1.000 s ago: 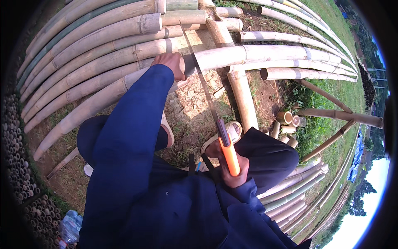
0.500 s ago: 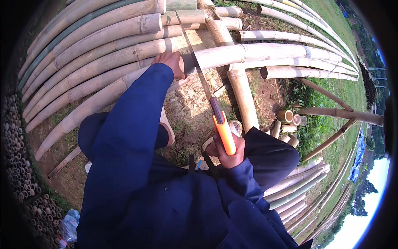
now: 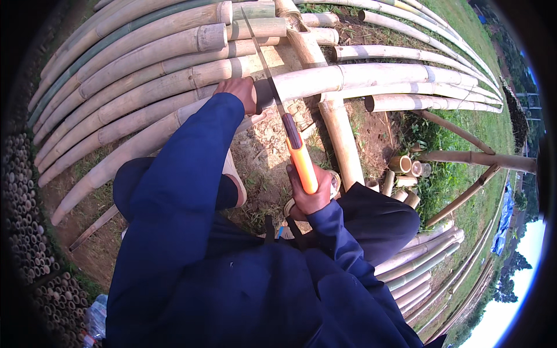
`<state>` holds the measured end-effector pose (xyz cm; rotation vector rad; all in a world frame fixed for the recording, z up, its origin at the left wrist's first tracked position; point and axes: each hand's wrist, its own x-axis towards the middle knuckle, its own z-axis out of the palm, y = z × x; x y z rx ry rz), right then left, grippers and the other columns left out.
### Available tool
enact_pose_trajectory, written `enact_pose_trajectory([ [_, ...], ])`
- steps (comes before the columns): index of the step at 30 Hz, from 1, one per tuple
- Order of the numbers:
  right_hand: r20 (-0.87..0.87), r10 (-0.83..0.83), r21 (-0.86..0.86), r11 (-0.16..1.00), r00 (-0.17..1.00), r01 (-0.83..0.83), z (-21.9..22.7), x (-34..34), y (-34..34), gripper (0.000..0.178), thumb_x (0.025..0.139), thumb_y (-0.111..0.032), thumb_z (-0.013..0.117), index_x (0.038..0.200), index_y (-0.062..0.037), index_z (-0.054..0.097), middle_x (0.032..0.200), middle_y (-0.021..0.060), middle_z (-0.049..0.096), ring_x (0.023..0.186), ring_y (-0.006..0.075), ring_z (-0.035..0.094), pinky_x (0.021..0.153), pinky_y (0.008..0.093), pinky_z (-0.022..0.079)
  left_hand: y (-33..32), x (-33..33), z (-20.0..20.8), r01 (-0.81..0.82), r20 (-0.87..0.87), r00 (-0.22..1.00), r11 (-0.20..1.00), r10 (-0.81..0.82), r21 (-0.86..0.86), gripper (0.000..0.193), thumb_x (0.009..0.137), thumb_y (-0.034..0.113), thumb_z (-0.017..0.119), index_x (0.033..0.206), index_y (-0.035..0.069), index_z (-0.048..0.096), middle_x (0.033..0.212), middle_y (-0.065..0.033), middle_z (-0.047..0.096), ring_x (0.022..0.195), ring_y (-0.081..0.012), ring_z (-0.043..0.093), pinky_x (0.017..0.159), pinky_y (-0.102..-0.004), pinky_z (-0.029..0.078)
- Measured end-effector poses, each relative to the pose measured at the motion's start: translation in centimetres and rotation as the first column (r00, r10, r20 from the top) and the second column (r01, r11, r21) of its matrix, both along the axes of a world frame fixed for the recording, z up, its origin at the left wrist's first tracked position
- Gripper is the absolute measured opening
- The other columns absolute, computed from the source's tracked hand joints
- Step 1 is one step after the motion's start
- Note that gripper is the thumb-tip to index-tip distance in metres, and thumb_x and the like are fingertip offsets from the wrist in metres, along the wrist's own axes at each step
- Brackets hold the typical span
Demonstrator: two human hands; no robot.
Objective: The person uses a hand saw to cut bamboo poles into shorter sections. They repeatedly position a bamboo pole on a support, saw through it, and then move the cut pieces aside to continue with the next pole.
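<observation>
My left hand (image 3: pixel 239 94) is closed around a long pale bamboo pole (image 3: pixel 365 74) that runs across in front of me. Just right of its knuckles, a dark band (image 3: pixel 265 91) circles the pole. In my right hand (image 3: pixel 311 196) is the orange grip of a hand saw (image 3: pixel 303 165); its fingers wrap round the handle. The saw's thin blade crosses the pole right beside the dark band, its tip pointing away from me over the farther poles. How deep the blade sits in the bamboo cannot be made out.
Several bamboo poles (image 3: pixel 145 61) lie side by side at the left. A thick bamboo crosspiece (image 3: pixel 341 139) supports the pole. Short bamboo offcuts (image 3: pixel 400 164) lie at the right. Stacked cut tubes (image 3: pixel 23 214) line the far left, near a plastic bottle (image 3: pixel 97 316).
My right hand and the saw have moved forward and slightly left, so the blade reaches farther past the pole. My left hand stays in place on the bamboo.
</observation>
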<state>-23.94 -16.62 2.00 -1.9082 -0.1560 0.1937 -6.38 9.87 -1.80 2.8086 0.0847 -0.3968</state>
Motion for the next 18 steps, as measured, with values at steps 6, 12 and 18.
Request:
enact_pose_trajectory([
  [6,0.094,0.033,-0.116,0.993,0.995,-0.022,2.4,-6.4,-4.5,0.013,0.093,-0.005,0.073,0.102,0.0031,0.072,0.076,0.0117,0.071,0.068,0.0166,0.070,0.065,0.0322,0.055,0.4,0.2,-1.0,0.031,0.016,0.999,1.000,-0.031,0.005,0.068,0.062,0.033,0.090,0.116,-0.001,0.068,0.111,-0.0263,0.073,0.112,-0.0408,0.069,0.102,-0.0484,0.050],
  [12,0.014,-0.005,-0.052,0.999,1.000,0.005,1.1,-2.8,-2.9,0.010,0.093,-0.007,0.073,0.095,0.0027,0.071,0.074,0.0122,0.070,0.061,0.0163,0.064,0.061,0.0332,0.052,-0.1,-0.2,-1.0,-0.001,-0.002,1.000,1.000,0.001,0.013,0.067,0.061,0.033,0.089,0.115,-0.001,0.068,0.109,-0.0261,0.073,0.108,-0.0414,0.070,0.101,-0.0483,0.052],
  [18,0.061,-0.017,-0.032,0.999,0.998,0.019,1.5,-3.6,-2.4,0.009,0.093,-0.006,0.074,0.094,0.0017,0.069,0.071,0.0112,0.067,0.059,0.0173,0.062,0.059,0.0333,0.050,0.5,0.7,0.3,0.032,-0.042,0.999,0.999,-0.032,0.016,0.068,0.062,0.035,0.089,0.116,0.000,0.069,0.114,-0.0249,0.073,0.111,-0.0392,0.070,0.102,-0.0472,0.050],
])
